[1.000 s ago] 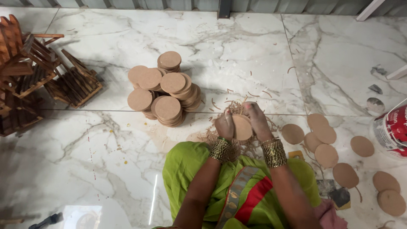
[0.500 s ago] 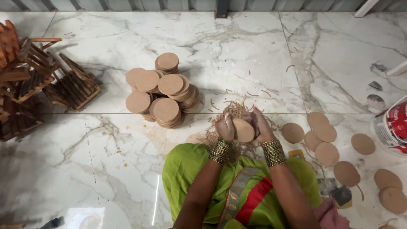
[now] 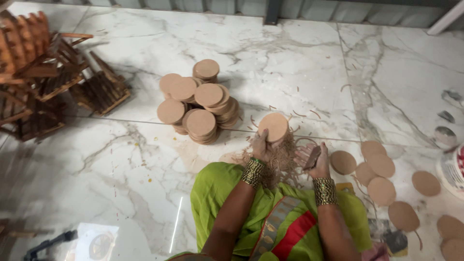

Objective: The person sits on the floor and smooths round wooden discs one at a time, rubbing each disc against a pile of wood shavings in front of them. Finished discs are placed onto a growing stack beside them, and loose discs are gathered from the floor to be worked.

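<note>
Both forearms stretched forward from the lap, roughly toward twelve o'clock, each wrist banded with a wide beaded bangle. Left hand raised slightly ahead, fingers curled shut around a round brown disc held up at its eleven o'clock. Right hand at three o'clock of the left, a little lower, palm turned up, fingers loosely cupped around a small dark piece. Hands apart, not touching.

Bright, even light; glare on the marble floor, edges motion-blurred
</note>
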{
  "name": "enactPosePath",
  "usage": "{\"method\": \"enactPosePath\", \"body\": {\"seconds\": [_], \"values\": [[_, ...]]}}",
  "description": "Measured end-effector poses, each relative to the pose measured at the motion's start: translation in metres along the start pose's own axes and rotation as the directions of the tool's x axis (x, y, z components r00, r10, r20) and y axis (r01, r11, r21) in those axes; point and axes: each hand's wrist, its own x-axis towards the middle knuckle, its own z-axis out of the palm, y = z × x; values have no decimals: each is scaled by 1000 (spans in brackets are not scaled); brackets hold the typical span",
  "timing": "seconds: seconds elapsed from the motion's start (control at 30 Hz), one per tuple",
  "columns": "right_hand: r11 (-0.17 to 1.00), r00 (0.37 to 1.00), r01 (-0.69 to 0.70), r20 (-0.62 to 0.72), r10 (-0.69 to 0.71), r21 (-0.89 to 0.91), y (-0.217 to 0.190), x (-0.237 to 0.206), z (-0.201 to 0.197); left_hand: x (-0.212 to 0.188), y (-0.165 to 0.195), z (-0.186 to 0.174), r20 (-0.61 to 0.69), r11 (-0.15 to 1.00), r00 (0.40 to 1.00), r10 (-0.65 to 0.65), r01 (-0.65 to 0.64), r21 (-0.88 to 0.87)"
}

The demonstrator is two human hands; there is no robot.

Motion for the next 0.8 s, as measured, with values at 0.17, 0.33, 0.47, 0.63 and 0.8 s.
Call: {"method": "enactPosePath", "body": {"seconds": [0.17,0.33,0.47,0.63,0.8], "values": [[998,998,-63,-22,64,25,8,3,-16,12,15,-3,169,975,965,203,-182,-130],[998,997,-67,-33,68,6,13,6,-26,18,55,-8,-58,818,819,572,-574,-36],[998,997,-66,-49,66,-10,17,12,-27,5,90,-13,-303,641,620,724,-767,-37],[999,998,-51,-40,51,12,13,16,-35,-3,110,-26,-413,739,745,523,-638,-215],[985,999,33,-6,-33,167,-6,11,-58,11,116,-49,-217,825,880,423,-473,-309]]}}
